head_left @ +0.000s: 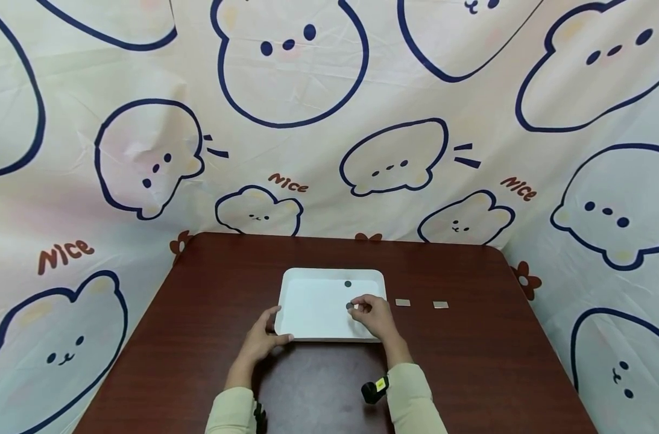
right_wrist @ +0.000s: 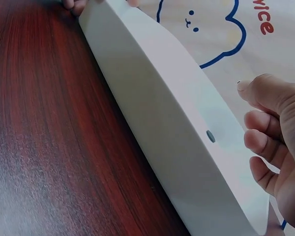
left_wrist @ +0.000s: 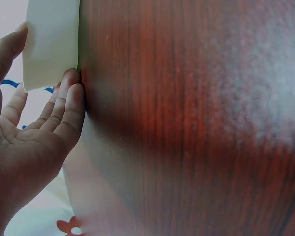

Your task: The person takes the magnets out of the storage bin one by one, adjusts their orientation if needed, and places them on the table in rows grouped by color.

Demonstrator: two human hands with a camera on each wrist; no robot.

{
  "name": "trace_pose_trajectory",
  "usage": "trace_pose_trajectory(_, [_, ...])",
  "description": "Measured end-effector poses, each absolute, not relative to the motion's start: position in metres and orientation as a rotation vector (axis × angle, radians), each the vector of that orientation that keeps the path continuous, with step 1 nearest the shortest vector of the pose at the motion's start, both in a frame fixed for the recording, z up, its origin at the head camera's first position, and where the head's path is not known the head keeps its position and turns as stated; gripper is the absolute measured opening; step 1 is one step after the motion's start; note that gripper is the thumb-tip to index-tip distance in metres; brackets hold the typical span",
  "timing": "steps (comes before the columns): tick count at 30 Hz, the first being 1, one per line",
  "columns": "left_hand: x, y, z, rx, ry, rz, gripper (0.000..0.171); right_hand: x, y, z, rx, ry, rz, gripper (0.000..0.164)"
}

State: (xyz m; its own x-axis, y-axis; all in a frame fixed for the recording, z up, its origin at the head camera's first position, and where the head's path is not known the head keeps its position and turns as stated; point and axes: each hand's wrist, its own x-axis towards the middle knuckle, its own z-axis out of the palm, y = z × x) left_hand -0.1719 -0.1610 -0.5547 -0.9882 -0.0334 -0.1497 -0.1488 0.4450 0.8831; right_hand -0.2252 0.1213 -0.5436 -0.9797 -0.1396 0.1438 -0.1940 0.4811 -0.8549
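A white tray (head_left: 313, 307) lies on a dark red-brown table (head_left: 470, 361). My left hand (head_left: 277, 325) rests against the tray's near-left corner with straight fingers, the thumb along the near edge. In the left wrist view that hand (left_wrist: 44, 56) brackets the tray corner (left_wrist: 49, 39). My right hand (head_left: 353, 307) hovers over the tray's right part and pinches a small dark disc (head_left: 349, 306) at its fingertips. A second dark disc (head_left: 348, 283) lies in the tray near the far rim. In the right wrist view it (right_wrist: 210, 136) shows past the tray wall (right_wrist: 152, 123), beside my curled right hand (right_wrist: 258, 115).
Two small silvery rectangular pieces (head_left: 402, 302) (head_left: 440, 304) lie on the table right of the tray. A cartoon-bear cloth (head_left: 329, 120) hangs behind and beside the table. Bare tabletop lies left of and in front of the tray.
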Motion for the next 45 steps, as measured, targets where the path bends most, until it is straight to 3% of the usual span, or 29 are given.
trace_pose_trajectory(45, [-0.171, -0.162, -0.555, -0.163, 2.557, 1.6, 0.079, -0.192, 0.2, -0.561, 0.02, -2.498, 1.53, 0.019])
